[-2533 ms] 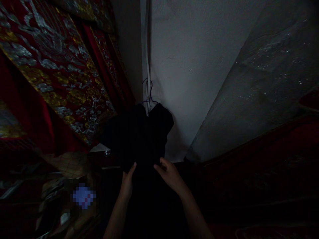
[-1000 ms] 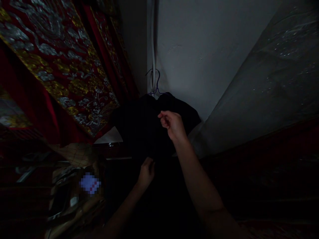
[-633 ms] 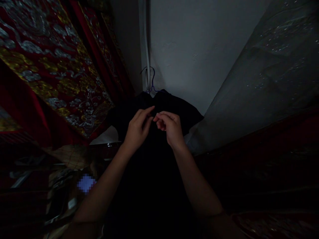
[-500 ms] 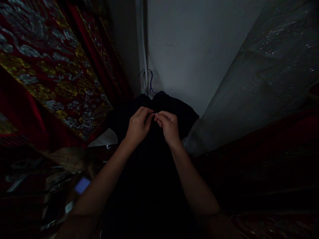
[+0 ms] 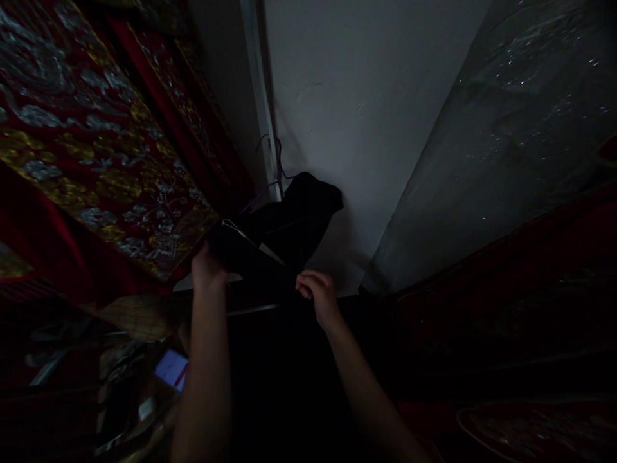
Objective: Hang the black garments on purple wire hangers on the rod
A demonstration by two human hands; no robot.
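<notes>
Garment (image 5: 311,209) (black) between 2 hands (image 5: 208,270) (image 5: 318,294)

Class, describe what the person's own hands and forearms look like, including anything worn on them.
The left hand and right hand are ungloved. No watch or bracelet shows at either wrist, and no sleeve covers either forearm in view. It is too dark to rule out rings.

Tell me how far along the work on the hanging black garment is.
Seemingly partway through taking it off. Done: one arm of the purple hanger shows bare. In hand: the right hand's curled fingers seem to pinch the black garment; the left hand is at its side, grip unclear. Left: probably the other shoulder, draped over the hanger.
</notes>
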